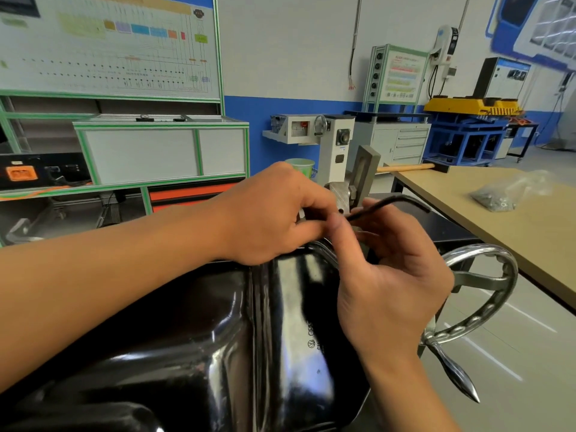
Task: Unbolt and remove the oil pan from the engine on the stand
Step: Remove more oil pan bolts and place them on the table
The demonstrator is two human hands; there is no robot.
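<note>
Right grip (392, 275) is curled around a black L-shaped hex key (405, 198), thumb sticking up on the near side and fingers wrapped over the shaft from the far side, so it's pinching the key. Left grip (274, 213) comes in from the left with its fingers curled down tight right next to that thumb, at the key's near end. Honestly can't tell if it's holding the key, something small, or nothing, since the fingertips hide it.

Both grips are sitting at the far edge of the oil pan (218, 338), which is big, glossy black, and fills the whole bottom of my view with its bottom facing up at me. My left forearm lies across above it.

Just past the pan's far edge is the grey stand post (335, 151) with its clamp bracket. To the right of the pan, near my right wrist, is the chrome handwheel (498, 294) with its handle pointing down. Further right of the pan is the tan counter (514, 238), with a clear plastic bag (501, 194) of what looks like small hardware on it. Well behind the pan on the left is a green-framed training board (109, 48).
</note>
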